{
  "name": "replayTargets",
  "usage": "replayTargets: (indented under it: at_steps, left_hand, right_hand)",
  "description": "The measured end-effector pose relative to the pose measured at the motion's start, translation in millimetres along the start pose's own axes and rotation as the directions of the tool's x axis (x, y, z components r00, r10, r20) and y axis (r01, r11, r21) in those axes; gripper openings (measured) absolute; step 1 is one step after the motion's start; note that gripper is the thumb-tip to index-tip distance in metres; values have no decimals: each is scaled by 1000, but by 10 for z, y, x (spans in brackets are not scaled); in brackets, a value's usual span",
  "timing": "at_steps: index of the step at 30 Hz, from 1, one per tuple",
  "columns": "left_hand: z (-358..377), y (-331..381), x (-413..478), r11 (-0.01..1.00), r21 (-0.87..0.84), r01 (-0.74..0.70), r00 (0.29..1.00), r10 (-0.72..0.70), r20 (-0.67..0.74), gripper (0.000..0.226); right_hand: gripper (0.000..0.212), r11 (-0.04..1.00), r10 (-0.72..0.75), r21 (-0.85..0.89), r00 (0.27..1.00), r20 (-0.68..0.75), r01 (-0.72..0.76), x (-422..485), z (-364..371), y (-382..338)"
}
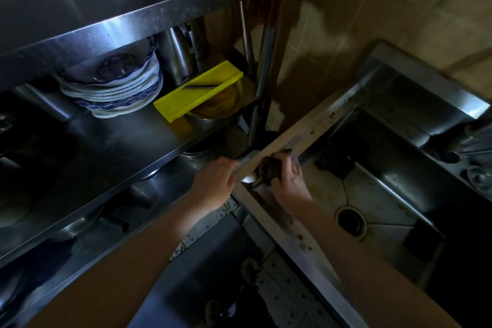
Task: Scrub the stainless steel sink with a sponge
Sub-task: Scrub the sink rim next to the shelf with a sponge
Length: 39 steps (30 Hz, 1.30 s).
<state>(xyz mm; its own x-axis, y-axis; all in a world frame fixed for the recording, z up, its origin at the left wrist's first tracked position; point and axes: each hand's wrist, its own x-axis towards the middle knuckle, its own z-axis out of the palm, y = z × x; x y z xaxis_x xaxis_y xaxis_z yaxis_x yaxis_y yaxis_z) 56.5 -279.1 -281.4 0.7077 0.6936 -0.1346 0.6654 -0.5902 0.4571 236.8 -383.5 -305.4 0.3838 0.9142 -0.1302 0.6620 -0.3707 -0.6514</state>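
The stainless steel sink (314,128) fills the right side, its basin deep and dark with a round drain (351,220) in the floor. My right hand (288,181) grips a dark scrubbing sponge (269,168) and presses it on the sink's left rim near the front corner. My left hand (217,180) holds the outer edge of that same rim, fingers curled over it. Brown specks dot the rim. A dark clump (332,165) lies inside the basin by the left wall.
A steel shelf rack (106,146) stands to the left, with stacked blue-and-white plates (114,88), a yellow slicer (198,89) over a metal bowl, and steel containers behind. Utensils lie at the sink's far right (474,152). A tiled wall rises behind.
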Motion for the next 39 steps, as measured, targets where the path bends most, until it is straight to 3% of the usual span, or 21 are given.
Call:
replayTargets:
  at_steps: [7, 13, 26, 31, 39]
  left_hand:
    - [51, 102, 68, 999, -31, -11, 1000, 10, -30, 33]
    - [2, 116, 161, 1000, -17, 16, 1000, -16, -2, 35]
    - [84, 306, 741, 1000, 7, 17, 999, -17, 44, 40]
    - [108, 351, 930, 1000, 10, -7, 1000, 7, 14, 39]
    - [119, 537, 1281, 998, 54, -10, 999, 7, 50, 41]
  right_hand:
    - [35, 998, -63, -31, 998, -2, 62, -80, 137, 113]
    - [41, 995, -93, -36, 996, -13, 92, 57, 0, 214]
    - [39, 988, 156, 23, 961, -229, -155, 1037, -723, 744]
    - [38, 957, 198, -141, 925, -325, -254, 1282, -991, 915]
    - [43, 979, 164, -79, 954, -250, -189, 1131, -868, 964]
